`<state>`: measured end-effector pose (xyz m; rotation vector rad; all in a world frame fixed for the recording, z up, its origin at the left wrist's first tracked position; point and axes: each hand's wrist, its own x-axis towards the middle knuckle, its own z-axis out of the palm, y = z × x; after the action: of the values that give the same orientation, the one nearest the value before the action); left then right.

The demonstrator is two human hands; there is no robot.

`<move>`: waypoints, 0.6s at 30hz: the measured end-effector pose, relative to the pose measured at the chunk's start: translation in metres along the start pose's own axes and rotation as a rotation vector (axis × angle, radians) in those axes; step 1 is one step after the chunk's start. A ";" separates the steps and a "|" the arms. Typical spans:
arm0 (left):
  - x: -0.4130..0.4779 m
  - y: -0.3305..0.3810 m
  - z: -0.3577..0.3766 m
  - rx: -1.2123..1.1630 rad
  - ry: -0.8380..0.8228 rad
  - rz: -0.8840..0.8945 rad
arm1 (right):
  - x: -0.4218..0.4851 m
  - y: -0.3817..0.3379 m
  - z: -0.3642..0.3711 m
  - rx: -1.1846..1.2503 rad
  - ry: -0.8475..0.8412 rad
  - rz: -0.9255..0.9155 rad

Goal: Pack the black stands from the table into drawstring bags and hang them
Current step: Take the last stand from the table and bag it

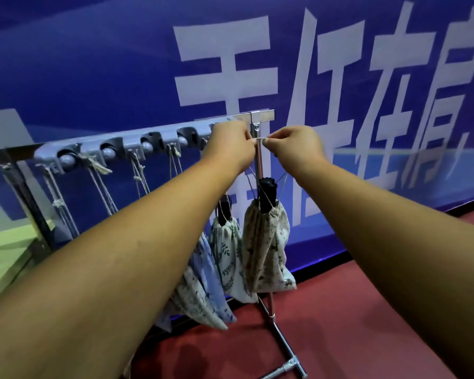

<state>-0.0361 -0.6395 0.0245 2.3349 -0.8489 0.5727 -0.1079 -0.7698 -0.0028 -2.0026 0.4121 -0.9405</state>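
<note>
A beige patterned drawstring bag point(266, 244) hangs below my hands with a black stand point(267, 192) poking out of its gathered mouth. My left hand point(230, 144) and my right hand point(293, 144) each pinch the bag's white drawstring point(260, 139), stretched short between them just in front of the rack's upright pole. The grey hook rail point(126, 144) runs leftward from my left hand. Another leaf-print bag point(225, 250) with a black stand in it hangs beside the beige one, and more bags point(200, 291) hang lower behind my left forearm.
Cords point(137, 173) of several bags dangle from the rail's hooks. The metal rack's pole and foot point(285, 348) stand on a red floor. A blue banner wall point(230, 64) is right behind. A green table point(3, 255) lies at the left.
</note>
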 end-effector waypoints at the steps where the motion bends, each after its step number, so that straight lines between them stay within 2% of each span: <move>1: 0.006 -0.001 0.000 0.038 0.043 0.000 | 0.006 -0.001 0.004 0.013 -0.011 -0.008; 3: 0.015 -0.005 0.001 0.050 0.102 -0.026 | 0.019 -0.004 0.013 0.037 -0.028 -0.017; 9: 0.022 -0.017 0.010 -0.048 0.100 -0.092 | 0.041 0.001 0.040 -0.033 -0.020 0.000; 18: 0.026 -0.025 0.023 -0.178 0.173 -0.114 | 0.055 0.000 0.061 -0.003 -0.019 -0.034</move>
<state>0.0035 -0.6502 0.0129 2.1222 -0.6550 0.6141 -0.0253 -0.7678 0.0014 -2.0256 0.3703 -0.9411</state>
